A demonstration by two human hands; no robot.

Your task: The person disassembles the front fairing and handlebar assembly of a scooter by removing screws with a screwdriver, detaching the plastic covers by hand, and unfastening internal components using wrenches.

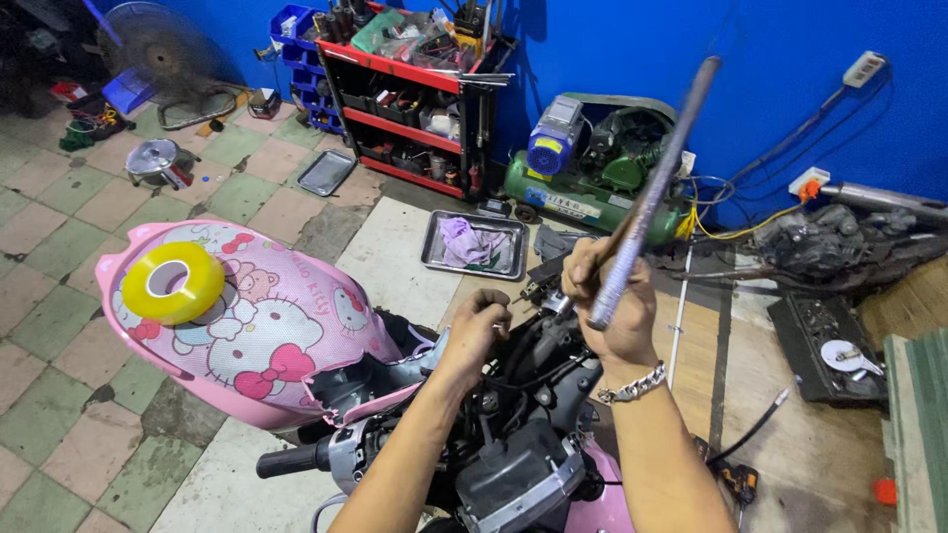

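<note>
Big picture first: a blue wall (632, 49) backs the workshop, over a floor (59, 227) of worn green and pale tiles that gives way to a wooden floor panel (829, 464) on the right. Filling the lower middle is a pink scooter (286, 345), its front cover printed with cartoon cats, the panel pulled aside so dark wiring and fittings show around the steering head. Against the wall stands a red shelf rack (405, 109) crammed with parts, and beside it a green air compressor (592, 178) with a blue motor on top. Far left, a floor fan (148, 49).

Now in close. The right hand (607, 306) is fisted tight around the low end of a long grey metal bar (652, 192), which rises at a slant up and to the right, its tip blurred against the wall. A silver chain bracelet (634, 385) circles that wrist. The left hand (479, 326) is curled down into the exposed workings just behind the pink cover, fingers closed, though on what I can't tell. The two hands sit near each other, not touching, both above the steering head.

Smaller bits: a metal tray (474, 245) with a purple rag lies on the floor beyond the scooter, a roll of yellow tape (173, 281) rests on the pink cover, and the black handlebar grip (288, 460) pokes left at the bottom.
</note>
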